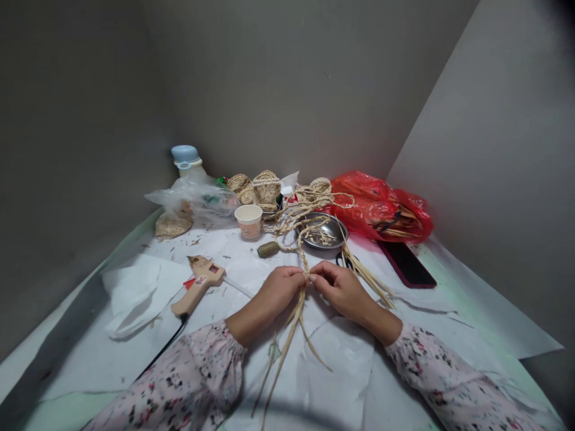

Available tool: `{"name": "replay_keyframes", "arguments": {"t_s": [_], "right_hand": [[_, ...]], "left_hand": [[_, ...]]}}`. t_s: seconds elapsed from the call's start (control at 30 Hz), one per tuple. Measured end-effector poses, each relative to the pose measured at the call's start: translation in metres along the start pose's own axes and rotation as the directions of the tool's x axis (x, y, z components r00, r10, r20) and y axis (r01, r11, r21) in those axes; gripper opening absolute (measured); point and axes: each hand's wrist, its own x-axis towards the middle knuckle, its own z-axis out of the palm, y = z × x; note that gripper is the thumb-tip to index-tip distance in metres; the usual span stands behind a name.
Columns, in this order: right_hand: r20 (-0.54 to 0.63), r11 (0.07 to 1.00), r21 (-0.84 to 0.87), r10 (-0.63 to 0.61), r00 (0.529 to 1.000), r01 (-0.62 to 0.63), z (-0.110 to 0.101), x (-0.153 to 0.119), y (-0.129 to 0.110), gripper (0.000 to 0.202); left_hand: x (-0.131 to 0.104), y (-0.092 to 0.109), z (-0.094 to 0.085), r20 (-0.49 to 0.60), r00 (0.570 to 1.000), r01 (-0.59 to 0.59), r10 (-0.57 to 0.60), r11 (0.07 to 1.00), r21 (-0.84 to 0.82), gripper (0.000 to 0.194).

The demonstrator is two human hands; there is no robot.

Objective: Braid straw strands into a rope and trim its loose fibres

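My left hand point(282, 290) and my right hand point(342, 288) meet in the middle over the table, thumbs and fingertips pinched on a pale straw braid point(303, 258). From my fingers the plaited part runs away from me toward a heap of braided cord point(305, 206). Loose flat strands point(294, 326) hang toward me below my hands, several of them spread apart. Exactly which strand each fingertip pinches is hidden. Beyond my right wrist lies a bundle of unbraided straw point(366, 275), partly over dark scissors point(347, 261).
A hot glue gun point(200, 284) with its cord lies left, near crumpled white paper point(135, 293). Behind stand a paper cup point(248, 221), a thread spool point(268, 249), a metal bowl point(324, 232), woven straw pieces point(266, 188) and a blue-lidded bottle point(185, 158). Rightward are a red bag point(372, 203) and phone point(408, 264).
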Motion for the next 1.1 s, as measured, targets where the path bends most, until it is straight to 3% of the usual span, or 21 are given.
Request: {"name": "replay_keyframes", "arguments": {"t_s": [0.2, 0.33, 0.5, 0.83, 1.1], "right_hand": [[-0.032, 0.997, -0.069, 0.015, 0.999, -0.018, 0.003, -0.001, 0.003, 0.012], [-0.060, 0.992, -0.117, 0.032, 0.998, -0.038, 0.004, -0.001, 0.002, 0.010], [-0.097, 0.987, -0.156, 0.012, 0.995, -0.028, 0.005, -0.001, 0.003, 0.009], [-0.132, 0.990, -0.139, -0.007, 0.991, -0.011, 0.008, -0.002, 0.002, 0.009], [-0.152, 0.996, -0.080, 0.031, 0.988, -0.044, 0.008, -0.001, 0.001, 0.011]], "left_hand": [[0.000, -0.003, 0.001, -0.003, 0.999, -0.035, 0.036, 0.995, 0.095, 0.024], [0.000, -0.003, 0.001, -0.009, 0.985, -0.164, 0.172, 0.955, 0.248, 0.024], [-0.005, 0.001, 0.001, -0.014, 0.949, -0.270, 0.316, 0.832, 0.484, 0.025], [-0.019, 0.009, 0.006, -0.080, 0.890, -0.206, 0.448, 0.554, 0.806, 0.018], [-0.022, 0.007, 0.013, -0.077, 0.887, -0.203, 0.455, 0.534, 0.821, 0.022]]}}
